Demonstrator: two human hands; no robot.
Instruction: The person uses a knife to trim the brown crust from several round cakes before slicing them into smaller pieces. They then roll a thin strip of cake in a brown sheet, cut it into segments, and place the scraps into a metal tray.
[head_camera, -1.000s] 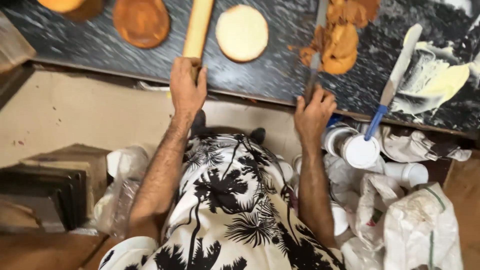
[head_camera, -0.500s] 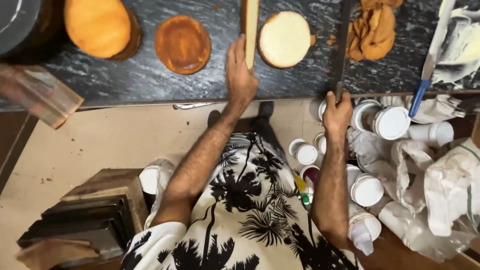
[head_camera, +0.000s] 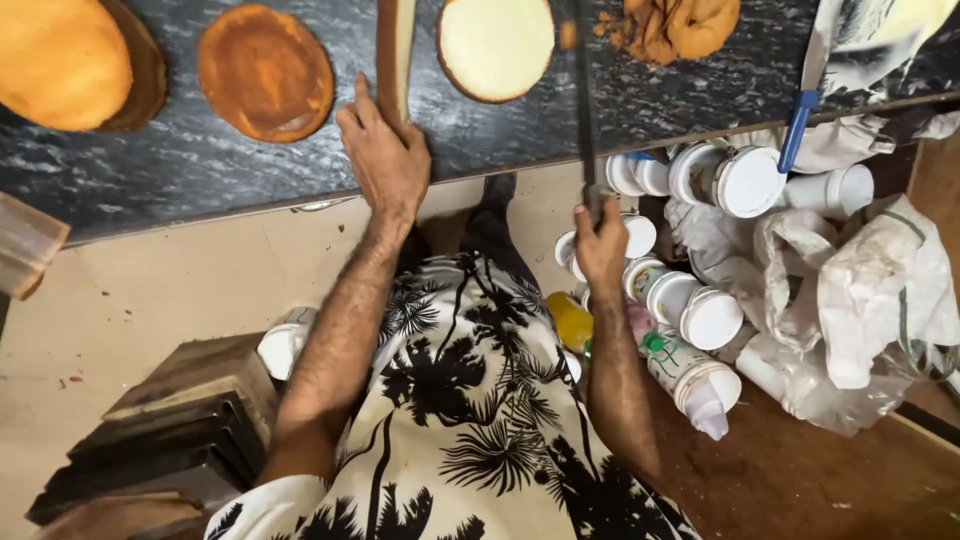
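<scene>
Two hands, one slice on edge

Both of my hands are busy at the dark marbled counter (head_camera: 150, 180). My left hand (head_camera: 385, 160) is pressed against a thin cake slice (head_camera: 394, 50) standing on its edge, fingers together along its lower end, so it stays upright rather than flopping onto the stone. My right hand (head_camera: 600, 245) is closed around the handle of a long knife (head_camera: 583, 100), held at the counter's front edge with the blade running away from me across the top, between the pale cake round (head_camera: 497, 45) and the heap of brown trimmings (head_camera: 680, 25).

The pale round lies just beside the upright slice, cut face up. Further left sit a browned cake layer (head_camera: 265, 72) and a domed golden sponge (head_camera: 60, 60), apart from each other, each with room around it.

Below the counter on my right, white-lidded tubs (head_camera: 712, 318) and crumpled plastic bags (head_camera: 870, 290) crowd the floor, close to my knife arm. A blue-handled spatula (head_camera: 800, 120) rests over the counter's edge above them.
</scene>
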